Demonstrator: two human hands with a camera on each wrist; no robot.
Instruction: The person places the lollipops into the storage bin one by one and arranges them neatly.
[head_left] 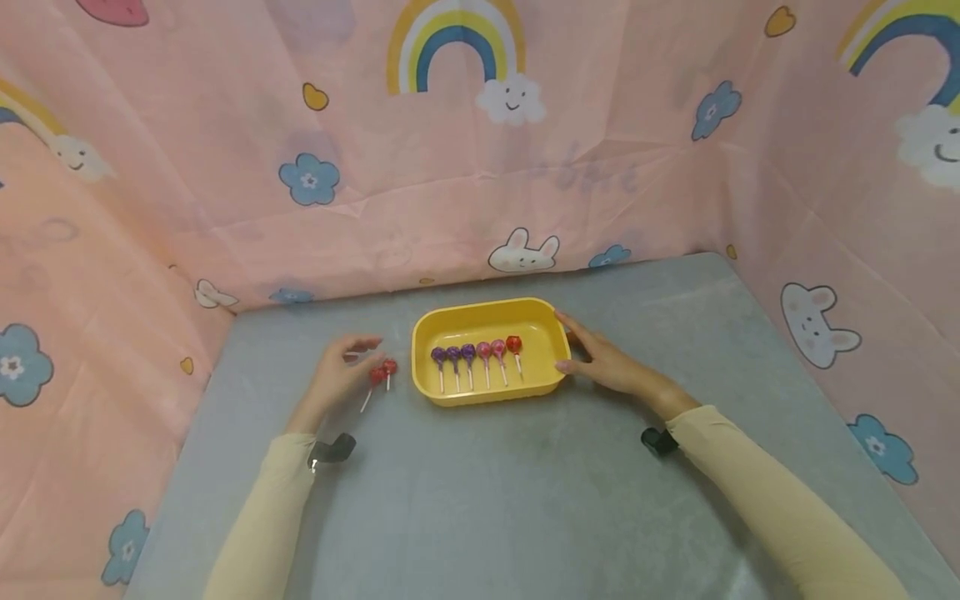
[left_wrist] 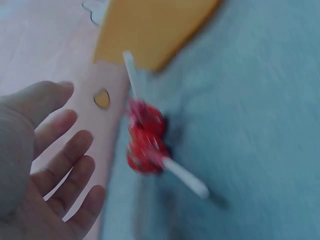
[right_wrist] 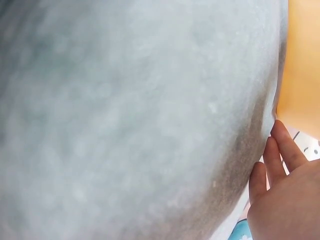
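Observation:
My left hand [head_left: 342, 372] is beside two red lollipops [head_left: 390, 366] on the table, its fingers loosely bent and holding nothing. In the left wrist view the red lollipops [left_wrist: 145, 135] look blurred, heads together, sticks pointing opposite ways. A yellow tray [head_left: 487, 398] lies to their right. Inside it is a row of three purple lollipops [head_left: 453, 353], two pink lollipops [head_left: 483, 350] and one red lollipop [head_left: 513, 342], sticks toward me. My right hand [head_left: 611, 362] holds the tray's right end, thumb and forefinger at its rim; more fingers touch its side in the right wrist view.
The grey table [head_left: 480, 500] extends around the tray. Pink cloth [head_left: 450, 192] printed with rainbows, flowers and rabbits hangs behind the table and along both sides. A dark wrist device [head_left: 333, 448] sits at my left cuff, another device [head_left: 659, 442] at my right.

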